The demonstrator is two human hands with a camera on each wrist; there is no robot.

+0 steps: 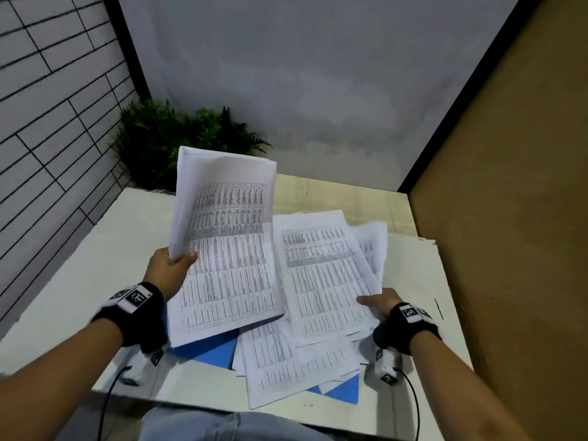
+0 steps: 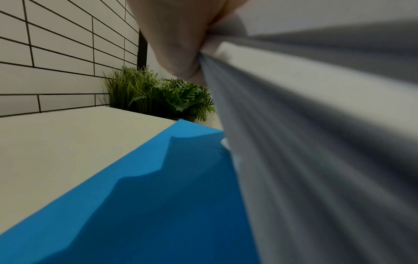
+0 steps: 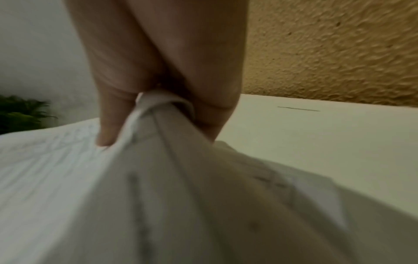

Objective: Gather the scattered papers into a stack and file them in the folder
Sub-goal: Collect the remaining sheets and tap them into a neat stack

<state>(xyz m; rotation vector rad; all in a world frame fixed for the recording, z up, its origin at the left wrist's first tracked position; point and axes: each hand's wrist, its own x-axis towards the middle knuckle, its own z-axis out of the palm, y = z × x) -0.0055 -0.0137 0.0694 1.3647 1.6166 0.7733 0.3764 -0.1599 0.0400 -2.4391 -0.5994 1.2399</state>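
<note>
Left of the blue folder (image 1: pixel 210 348) the desk (image 1: pixel 95 249) lies bare. Loose papers (image 1: pixel 286 354) cover the folder's right part; a plant (image 1: pixel 178 135) stands beyond it.

matt printed paper sheets (image 1: pixel 222 249); smooth blue folder (image 2: pixel 158 205); rough brown wall (image 3: pixel 328 44)

Black wrist straps (image 1: pixel 410 326) (white tag markers), dangling black cables (image 1: pixel 412 399), light jeans (image 1: pixel 222 426)

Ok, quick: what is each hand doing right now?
Left hand: grips a raised sheaf of papers.
Right hand: pinches a second batch of papers.
</note>
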